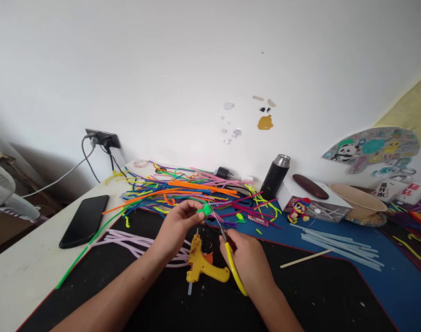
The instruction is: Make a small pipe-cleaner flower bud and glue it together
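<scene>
My left hand (180, 225) pinches a small green fuzzy piece (206, 210), which looks like coiled pipe cleaner, between thumb and fingers. In my right hand (247, 258) is a pair of scissors (233, 263) with yellow handles. The blade tips reach up to the right side of the green piece; I cannot tell whether they touch it. Below and between my hands a yellow glue gun (200, 260) lies on the black mat (169, 304), a glue stick poking from its back end. Pale lilac pipe cleaners (127, 240) pass under my left forearm.
A heap of coloured pipe cleaners (155, 191) spreads along the wall. A phone (84, 221) lies at left. To the right stand a black flask (275, 177), a small colourful figure (299, 210) and a white box (330, 203). Clear glue sticks (342, 249) and a wooden stick (305, 258) lie nearer.
</scene>
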Demonstrator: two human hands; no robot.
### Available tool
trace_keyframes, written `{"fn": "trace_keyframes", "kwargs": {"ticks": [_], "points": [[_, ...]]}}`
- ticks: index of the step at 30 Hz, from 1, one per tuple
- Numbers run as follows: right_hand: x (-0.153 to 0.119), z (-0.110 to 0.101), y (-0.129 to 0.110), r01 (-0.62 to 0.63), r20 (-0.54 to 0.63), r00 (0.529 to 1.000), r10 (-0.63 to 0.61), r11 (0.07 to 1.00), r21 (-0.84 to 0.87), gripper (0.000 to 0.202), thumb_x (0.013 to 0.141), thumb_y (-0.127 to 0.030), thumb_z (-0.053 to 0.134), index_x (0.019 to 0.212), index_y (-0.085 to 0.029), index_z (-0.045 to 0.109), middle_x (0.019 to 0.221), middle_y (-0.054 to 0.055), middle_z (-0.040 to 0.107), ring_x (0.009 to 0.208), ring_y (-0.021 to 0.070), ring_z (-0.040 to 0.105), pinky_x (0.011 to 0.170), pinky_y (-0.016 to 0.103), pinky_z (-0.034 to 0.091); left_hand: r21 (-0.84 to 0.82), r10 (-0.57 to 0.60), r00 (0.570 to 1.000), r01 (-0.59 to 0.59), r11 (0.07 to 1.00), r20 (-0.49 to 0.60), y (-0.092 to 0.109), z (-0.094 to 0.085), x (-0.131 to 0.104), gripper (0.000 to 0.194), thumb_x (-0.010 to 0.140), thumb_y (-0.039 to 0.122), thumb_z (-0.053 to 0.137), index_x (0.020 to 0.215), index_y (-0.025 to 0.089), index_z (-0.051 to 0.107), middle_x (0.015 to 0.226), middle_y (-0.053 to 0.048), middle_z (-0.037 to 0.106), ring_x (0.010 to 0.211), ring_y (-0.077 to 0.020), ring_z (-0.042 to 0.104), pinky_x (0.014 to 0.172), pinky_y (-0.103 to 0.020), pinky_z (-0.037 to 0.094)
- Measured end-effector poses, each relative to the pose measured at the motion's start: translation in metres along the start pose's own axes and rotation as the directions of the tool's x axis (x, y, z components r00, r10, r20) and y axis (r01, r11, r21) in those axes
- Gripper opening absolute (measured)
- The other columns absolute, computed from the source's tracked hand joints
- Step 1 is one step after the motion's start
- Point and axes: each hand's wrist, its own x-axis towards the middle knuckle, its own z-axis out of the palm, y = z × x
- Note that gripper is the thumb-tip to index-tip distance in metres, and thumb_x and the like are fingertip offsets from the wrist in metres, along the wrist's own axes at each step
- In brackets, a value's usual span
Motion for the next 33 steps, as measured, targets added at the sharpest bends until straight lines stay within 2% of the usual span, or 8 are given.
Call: {"fn": "trace_keyframes", "kwargs": {"ticks": [8,13,18,21,23,28,31,33], "points": [[0.001,0.008,0.005,0.041,-0.049,0.998,-0.041,0.999,-0.004,0.024,0.098,-0.027,0.055,0.079,-0.023,0.069,0.068,0.004,0.072,0.06,0.0179,0.064,0.058,0.026,0.035,0.031,-0.025,1.0,0.025,0.999,0.017,0.0,0.0,0.001,0.043,0.059,0.038,0.101,0.085,0.017,0.074,0.08,0.0,0.069,0.074,-0.0139,0.064,0.071,-0.026,0.055],[0.001,0.013,0.006,0.053,-0.066,0.996,-0.052,0.999,0.008,0.025,0.098,-0.028,0.054,0.077,-0.023,0.068,0.067,0.003,0.071,0.06,0.0181,0.064,0.06,0.025,0.038,0.121,0.001,0.999,-0.006,0.993,0.046,0.006,-0.002,0.004,0.042,0.058,0.033,0.101,0.084,0.017,0.072,0.077,0.002,0.068,0.072,-0.013,0.061,0.069,-0.024,0.052],[0.001,0.015,0.004,0.044,-0.128,0.991,-0.038,0.998,0.043,0.03,0.098,-0.032,0.053,0.074,-0.022,0.066,0.063,0.003,0.067,0.057,0.0177,0.061,0.058,0.025,0.038,0.112,-0.044,0.997,0.037,0.993,0.059,0.005,-0.004,0.008,0.042,0.058,0.032,0.101,0.084,0.017,0.071,0.074,0.002,0.068,0.069,-0.0124,0.061,0.069,-0.025,0.05],[0.002,0.015,0.004,0.014,-0.157,0.988,0.003,0.994,0.109,0.035,0.099,-0.038,0.054,0.071,-0.022,0.064,0.059,0.002,0.063,0.054,0.0169,0.057,0.056,0.025,0.039,0.079,-0.063,0.997,0.058,0.995,0.053,0.004,-0.003,0.008,0.043,0.056,0.03,0.103,0.083,0.016,0.072,0.072,0.002,0.068,0.066,-0.012,0.061,0.068,-0.025,0.049],[0.004,0.013,0.005,-0.034,-0.137,0.989,0.061,0.981,0.191,0.036,0.099,-0.042,0.055,0.07,-0.023,0.063,0.057,0.001,0.059,0.052,0.0166,0.054,0.053,0.025,0.039,0.0,-0.087,0.995,0.087,0.996,0.053,0.005,-0.002,0.007,0.043,0.055,0.029,0.103,0.082,0.016,0.073,0.074,0.001,0.069,0.069,-0.0129,0.063,0.068,-0.024,0.051],[0.007,0.006,0.009,-0.221,-0.04,0.964,0.264,0.873,0.434,0.04,0.101,-0.056,0.052,0.079,-0.024,0.063,0.048,-0.003,0.049,0.041,0.0163,0.049,0.044,0.026,0.039,-0.181,-0.205,0.977,0.213,0.96,0.061,0.006,0.0,0.004,0.041,0.057,0.029,0.104,0.082,0.015,0.075,0.078,-0.002,0.072,0.074,-0.0147,0.071,0.069,-0.022,0.054],[0.008,0.002,0.01,-0.239,-0.022,0.957,0.289,0.83,0.504,0.047,0.099,-0.066,0.054,0.078,-0.025,0.06,0.048,-0.003,0.049,0.039,0.0166,0.05,0.04,0.026,0.04,-0.2,-0.251,0.966,0.257,0.945,0.055,0.004,0.001,0.004,0.041,0.056,0.026,0.105,0.083,0.015,0.076,0.079,-0.002,0.071,0.075,-0.015,0.072,0.068,-0.021,0.055],[0.008,0.001,0.008,-0.225,-0.026,0.961,0.276,0.831,0.508,0.048,0.098,-0.067,0.056,0.077,-0.024,0.059,0.051,-0.002,0.051,0.04,0.0159,0.05,0.04,0.025,0.04,-0.199,-0.261,0.964,0.266,0.943,0.055,0.002,0.002,0.004,0.041,0.057,0.025,0.105,0.084,0.015,0.076,0.08,-0.001,0.071,0.075,-0.0148,0.073,0.068,-0.02,0.055]]}}
